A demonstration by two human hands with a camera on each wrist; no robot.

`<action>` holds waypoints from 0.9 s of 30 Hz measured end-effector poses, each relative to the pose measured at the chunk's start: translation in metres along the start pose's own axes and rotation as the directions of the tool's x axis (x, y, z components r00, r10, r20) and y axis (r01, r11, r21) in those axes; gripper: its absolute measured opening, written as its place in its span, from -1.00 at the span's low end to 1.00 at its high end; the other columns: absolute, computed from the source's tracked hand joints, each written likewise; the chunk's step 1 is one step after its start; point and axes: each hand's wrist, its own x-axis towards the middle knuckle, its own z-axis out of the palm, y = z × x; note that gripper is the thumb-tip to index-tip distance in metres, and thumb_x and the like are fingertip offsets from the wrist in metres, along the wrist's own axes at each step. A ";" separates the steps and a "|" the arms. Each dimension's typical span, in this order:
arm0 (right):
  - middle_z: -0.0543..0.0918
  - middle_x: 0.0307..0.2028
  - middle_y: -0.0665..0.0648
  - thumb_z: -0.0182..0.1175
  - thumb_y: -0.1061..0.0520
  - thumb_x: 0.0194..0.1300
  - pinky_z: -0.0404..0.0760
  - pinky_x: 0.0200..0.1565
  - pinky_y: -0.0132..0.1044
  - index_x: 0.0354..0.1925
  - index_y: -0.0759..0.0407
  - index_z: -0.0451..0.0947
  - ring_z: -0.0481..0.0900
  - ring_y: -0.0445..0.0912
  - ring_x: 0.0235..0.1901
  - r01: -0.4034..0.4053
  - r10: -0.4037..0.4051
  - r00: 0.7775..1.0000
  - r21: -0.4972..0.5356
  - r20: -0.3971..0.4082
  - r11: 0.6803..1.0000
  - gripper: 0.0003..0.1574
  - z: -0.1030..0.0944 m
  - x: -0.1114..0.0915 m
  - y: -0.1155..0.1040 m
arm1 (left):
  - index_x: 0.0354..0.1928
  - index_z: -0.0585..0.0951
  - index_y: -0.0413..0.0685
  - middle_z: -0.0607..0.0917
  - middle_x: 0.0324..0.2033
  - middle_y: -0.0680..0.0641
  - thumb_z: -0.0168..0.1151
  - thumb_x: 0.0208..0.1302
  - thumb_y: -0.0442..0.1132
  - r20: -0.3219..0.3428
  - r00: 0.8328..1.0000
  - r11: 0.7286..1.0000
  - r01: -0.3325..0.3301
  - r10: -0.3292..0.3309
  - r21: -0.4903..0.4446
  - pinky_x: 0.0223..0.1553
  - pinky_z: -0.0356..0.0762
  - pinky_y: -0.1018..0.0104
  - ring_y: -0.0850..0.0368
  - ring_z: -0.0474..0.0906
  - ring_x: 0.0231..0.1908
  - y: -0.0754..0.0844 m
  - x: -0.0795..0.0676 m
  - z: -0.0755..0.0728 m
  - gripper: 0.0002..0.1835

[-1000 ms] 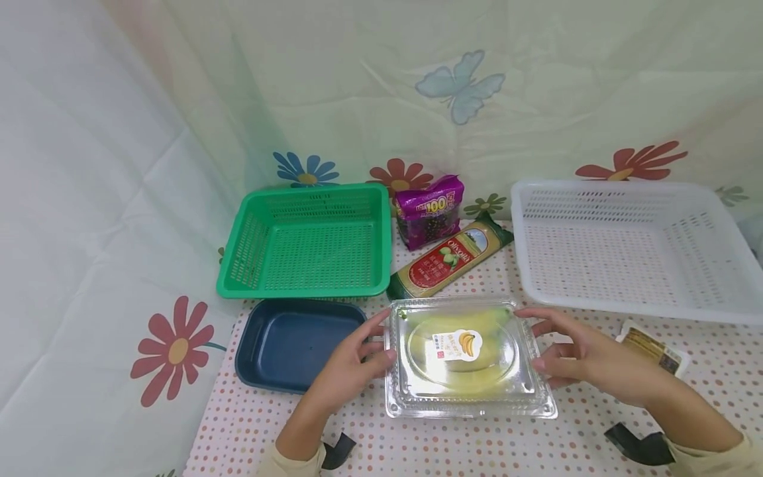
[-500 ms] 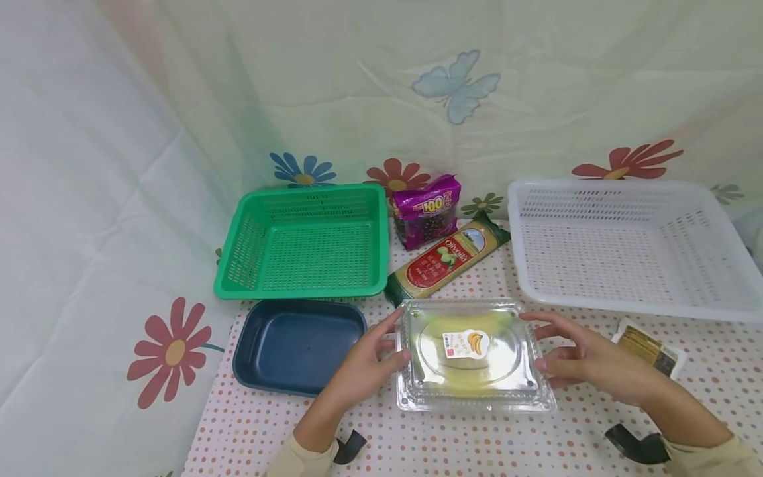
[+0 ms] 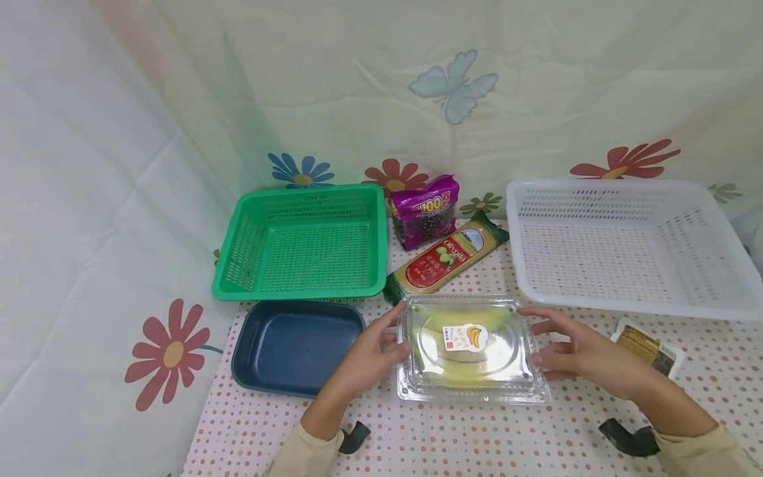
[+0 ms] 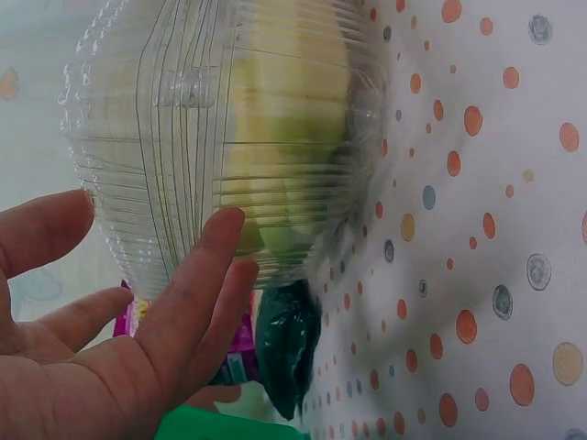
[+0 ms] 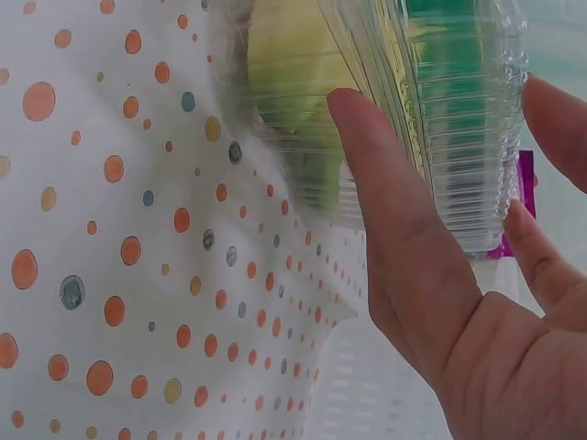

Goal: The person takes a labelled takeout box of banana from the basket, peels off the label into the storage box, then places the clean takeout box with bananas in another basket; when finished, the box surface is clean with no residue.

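A clear plastic clamshell box (image 3: 467, 381) of bananas, with a banana label on its lid, lies flat at the front middle in the head view. My left hand (image 3: 369, 358) is at its left side, fingers fairly straight. In the left wrist view its fingertips (image 4: 227, 220) meet the ribbed wall of the box. On the opposite side is my right hand (image 3: 575, 351), thumb and fingers spread along the edge. The right wrist view shows one straight finger (image 5: 390, 174) against the side wall. Bananas (image 5: 298, 60) show through the plastic there.
Behind the box lie a green-and-gold Olivoilà packet (image 3: 447, 258) and a purple bag (image 3: 424, 211). A green basket (image 3: 381, 265) and a dark blue tray (image 3: 238, 358) stand left, a white basket (image 3: 518, 258) right. A small brown-and-white packet (image 3: 650, 344) is beside my right forearm.
The banana box has shifted right and looks slightly smaller in the head view. My left hand has moved right with it; the right hand has stayed almost in place.
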 end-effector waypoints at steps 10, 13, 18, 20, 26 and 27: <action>0.03 0.43 0.53 0.31 0.11 0.40 0.76 -0.07 0.02 0.61 -0.08 -0.08 0.63 0.15 0.09 0.011 -0.011 1.000 0.021 -0.001 1.000 0.05 0.000 0.002 0.003 | 0.58 0.19 0.44 0.34 0.44 -0.24 0.27 0.44 -0.19 0.005 1.000 1.000 -0.018 0.018 -0.012 0.17 0.59 -0.08 -0.24 0.42 0.34 -0.001 0.002 -0.001 -0.23; 0.01 0.44 0.53 0.30 0.12 0.40 0.76 -0.07 0.02 0.61 -0.08 -0.09 0.63 0.15 0.10 0.010 -0.010 1.000 0.022 0.000 1.000 0.05 0.000 0.002 0.004 | 0.57 0.20 0.44 0.33 0.44 -0.25 0.27 0.44 -0.20 0.004 1.000 1.000 -0.022 0.022 -0.016 0.17 0.58 -0.11 -0.26 0.42 0.34 -0.001 0.001 -0.001 -0.23; -0.02 0.45 0.53 0.29 0.11 0.41 0.76 -0.07 0.03 0.61 -0.09 -0.10 0.63 0.14 0.10 0.007 -0.007 1.000 0.017 0.001 1.000 0.05 0.000 0.002 0.005 | 0.57 0.19 0.47 0.33 0.45 -0.24 0.27 0.44 -0.19 0.005 1.000 1.000 -0.021 0.021 -0.009 0.21 0.55 -0.15 -0.26 0.41 0.35 -0.001 0.001 -0.001 -0.23; -0.02 0.45 0.52 0.29 0.10 0.41 0.76 -0.06 0.03 0.61 -0.11 -0.09 0.63 0.13 0.09 0.002 -0.002 1.000 0.014 0.001 1.000 0.05 0.000 0.002 0.005 | 0.57 0.19 0.49 0.32 0.46 -0.23 0.26 0.45 -0.18 0.005 1.000 1.000 -0.021 0.021 -0.007 0.23 0.53 -0.17 -0.27 0.40 0.36 0.000 0.001 -0.001 -0.23; -0.04 0.47 0.52 0.30 0.08 0.41 0.75 -0.03 0.03 0.61 -0.12 -0.10 0.62 0.15 0.10 -0.003 0.003 1.000 0.011 0.008 1.000 0.05 0.000 0.000 0.004 | 0.57 0.17 0.51 0.32 0.47 -0.21 0.25 0.46 -0.17 -0.001 1.000 1.000 -0.027 0.027 0.001 0.26 0.50 -0.20 -0.28 0.40 0.37 -0.001 0.001 0.000 -0.23; -0.05 0.47 0.51 0.30 0.08 0.41 0.75 -0.02 0.03 0.62 -0.13 -0.10 0.61 0.15 0.11 -0.006 0.005 1.000 0.012 0.011 1.000 0.06 -0.001 0.000 0.003 | 0.57 0.17 0.51 0.31 0.48 -0.21 0.25 0.46 -0.17 -0.001 1.000 1.000 -0.027 0.027 0.003 0.26 0.51 -0.18 -0.27 0.40 0.37 -0.001 0.000 0.001 -0.23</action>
